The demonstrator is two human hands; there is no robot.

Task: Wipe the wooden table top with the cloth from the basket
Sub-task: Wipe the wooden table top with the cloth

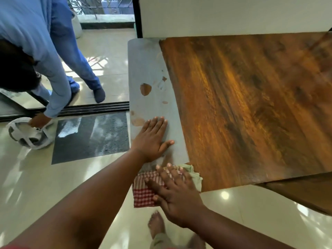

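Observation:
The wooden table top (pixel 251 105) fills the right half of the head view; its left strip (pixel 149 69) is grey and dusty, with brown patches showing through. My left hand (pixel 152 139) lies flat, fingers together, on that grey strip near the front corner. My right hand (pixel 177 196) presses flat, fingers spread, on the cloth (pixel 143 193), a red-and-white checked piece with a pale green part, at the table's front left corner. Part of the cloth hangs over the edge. The basket is not in view.
Another person in blue (pixel 45 42) bends over at the left, a hand on a white helmet-like object (pixel 30 133) on the floor. A dark doormat (pixel 91 135) lies beside the table. A sliding-door track (pixel 97 108) crosses the glossy tiled floor. My bare foot (pixel 156 225) stands below the corner.

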